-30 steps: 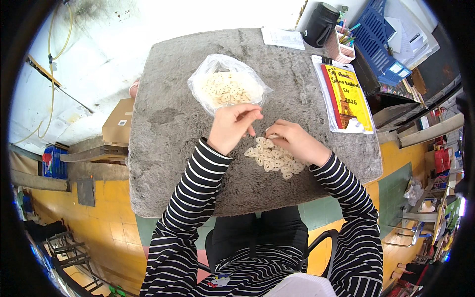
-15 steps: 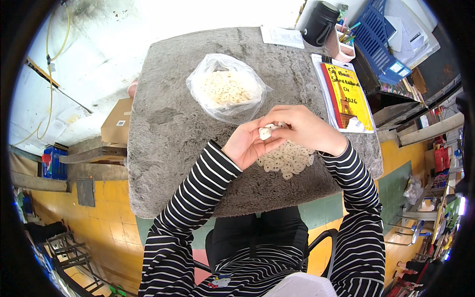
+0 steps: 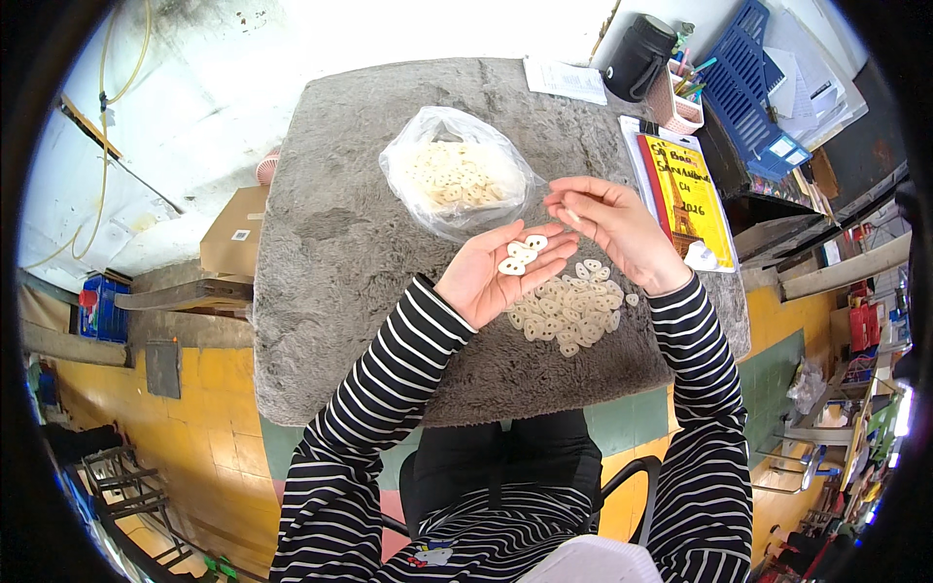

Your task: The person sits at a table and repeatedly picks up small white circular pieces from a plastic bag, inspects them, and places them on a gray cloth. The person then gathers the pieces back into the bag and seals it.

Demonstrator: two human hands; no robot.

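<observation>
My left hand (image 3: pixel 486 277) is turned palm up, fingers stretched out. Across its palm and fingers lie a few cream button-like pieces (image 3: pixel 511 264), rounded and pierced with small holes. To its right and a little higher, my right hand (image 3: pixel 617 228) pinches one small pale piece (image 3: pixel 571 216) between thumb and fingers, seen edge-on. Below both hands, a loose pile of similar greyish-cream pieces (image 3: pixel 573 316) is spread on the plush grey cloth (image 3: pixel 340 321). Beyond my left hand, an open clear plastic bag (image 3: pixel 403 185) holds many more cream pieces.
At the right lies a yellow-covered notebook (image 3: pixel 685 185) in a clear sleeve, with a crumpled white scrap on it. Papers (image 3: pixel 564 80), a black flask (image 3: pixel 641 56), a pink pen basket (image 3: pixel 673 105) and a blue rack (image 3: pixel 748 87) stand along the far right. A cardboard box (image 3: pixel 233 233) sits left of the table.
My right hand has come away from the left, up and to the right, with a piece in its fingers. My left fingers have straightened, and the pieces on them now show.
</observation>
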